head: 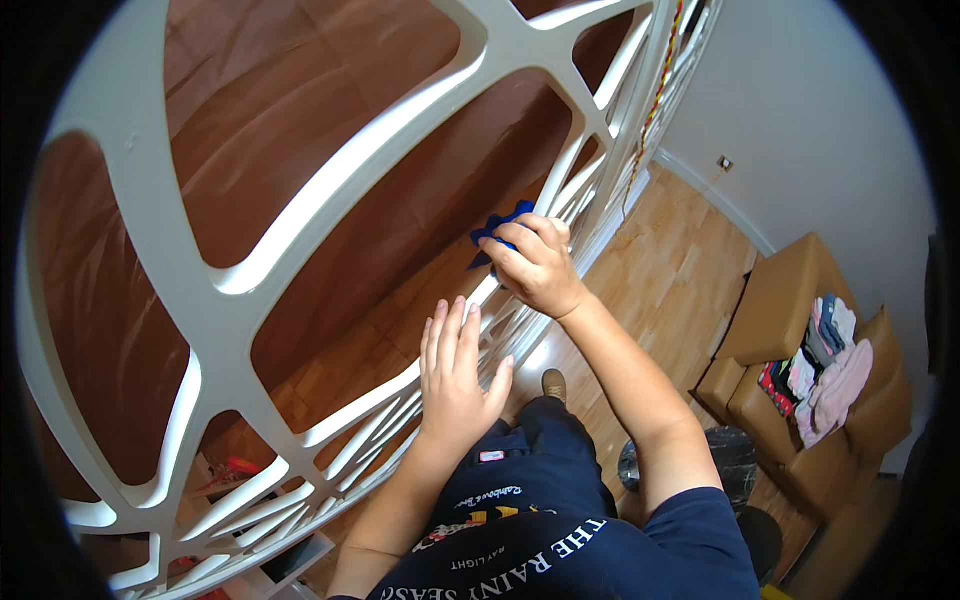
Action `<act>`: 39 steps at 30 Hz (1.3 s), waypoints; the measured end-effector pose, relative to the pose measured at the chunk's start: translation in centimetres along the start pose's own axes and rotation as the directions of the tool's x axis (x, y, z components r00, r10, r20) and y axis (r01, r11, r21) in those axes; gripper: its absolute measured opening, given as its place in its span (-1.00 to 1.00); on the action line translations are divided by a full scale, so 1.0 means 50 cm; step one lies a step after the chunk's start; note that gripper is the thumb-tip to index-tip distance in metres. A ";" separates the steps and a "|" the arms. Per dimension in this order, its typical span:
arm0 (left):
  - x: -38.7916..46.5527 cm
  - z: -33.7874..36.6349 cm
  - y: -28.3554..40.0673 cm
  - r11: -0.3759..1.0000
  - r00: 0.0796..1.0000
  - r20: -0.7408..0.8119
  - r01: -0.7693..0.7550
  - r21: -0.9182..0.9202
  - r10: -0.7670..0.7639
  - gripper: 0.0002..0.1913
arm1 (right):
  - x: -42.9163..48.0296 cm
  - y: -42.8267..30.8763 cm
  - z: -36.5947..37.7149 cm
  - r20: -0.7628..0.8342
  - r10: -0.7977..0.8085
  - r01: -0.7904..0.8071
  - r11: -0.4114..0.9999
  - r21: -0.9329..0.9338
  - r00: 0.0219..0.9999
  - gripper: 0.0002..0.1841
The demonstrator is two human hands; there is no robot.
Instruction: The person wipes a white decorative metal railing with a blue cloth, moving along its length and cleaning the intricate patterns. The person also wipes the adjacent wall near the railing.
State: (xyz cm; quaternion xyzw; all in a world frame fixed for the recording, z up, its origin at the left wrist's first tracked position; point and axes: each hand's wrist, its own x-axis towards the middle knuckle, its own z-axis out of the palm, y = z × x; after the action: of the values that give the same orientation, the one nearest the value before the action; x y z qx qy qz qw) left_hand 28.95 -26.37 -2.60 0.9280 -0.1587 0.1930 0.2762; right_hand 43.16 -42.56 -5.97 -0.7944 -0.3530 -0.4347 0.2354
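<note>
A white openwork lattice panel (232, 315) with curved bars stands in front of me and fills the left of the view. My right hand (536, 262) is closed around a blue cloth (499, 225) and presses it at a bar of the panel. Part of the cloth sticks out past the fingers; the rest is hidden in the hand. Lower and to the left, my left hand (457, 382) is held flat with the thumb spread, holding nothing. Its fingers overlap the lattice bars, but whether they touch them I cannot tell.
Behind the lattice hangs a glossy brown sheet (315, 135). A red-and-yellow twisted cord (656, 97) runs down the panel's far end. Folded clothes (817, 367) lie on a tan sofa (772, 315) at right. A dark round object (727, 465) stands on the wooden floor (675, 247).
</note>
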 end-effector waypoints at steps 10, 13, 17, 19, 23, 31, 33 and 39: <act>0.096 0.081 0.022 1.000 1.000 -0.001 0.027 0.001 -0.027 -0.29 | 0.094 0.134 -0.037 -0.184 -0.271 0.193 0.914 -0.358 0.945 -0.74; 0.114 0.093 0.022 0.999 0.999 -0.012 0.047 0.009 -0.047 -0.32 | 0.126 0.158 -0.044 -0.229 -0.261 0.165 0.915 -0.367 0.938 -0.71; 0.130 0.100 0.019 0.991 0.992 -0.026 0.119 -0.064 -0.120 -0.35 | 0.100 0.136 -0.033 -0.292 -0.152 0.079 0.966 -0.245 0.944 -0.66; 0.133 0.107 0.012 0.990 0.990 -0.026 0.136 -0.034 -0.137 -0.36 | 0.064 0.113 -0.020 -0.253 -0.115 0.074 0.984 -0.163 0.961 -0.67; 0.127 0.125 -0.010 0.997 0.996 -0.055 0.069 0.038 -0.067 -0.48 | -0.003 0.061 -0.012 -0.095 -0.047 0.051 0.998 0.034 0.994 -0.61; 0.138 0.128 0.007 0.997 0.995 -0.094 0.027 0.072 -0.020 -0.33 | -0.050 0.044 -0.053 -0.244 0.351 -0.294 0.925 0.241 0.904 -0.46; 0.149 0.139 0.014 0.996 0.996 -0.078 0.053 0.068 -0.048 -0.25 | -0.052 0.040 -0.031 -0.270 0.587 -0.488 0.797 0.356 0.763 -0.48; 0.158 0.164 0.013 0.987 0.997 -0.074 0.039 0.157 -0.028 -0.25 | -0.055 0.076 -0.013 -0.020 0.374 -0.358 0.901 0.244 0.927 -0.49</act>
State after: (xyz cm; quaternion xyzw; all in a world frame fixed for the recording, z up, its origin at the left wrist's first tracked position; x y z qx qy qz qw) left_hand 37.86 -33.07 -5.13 0.9421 -0.1171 0.2333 0.2103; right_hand 44.72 -46.41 -8.24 -0.7980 -0.2386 -0.3639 0.4170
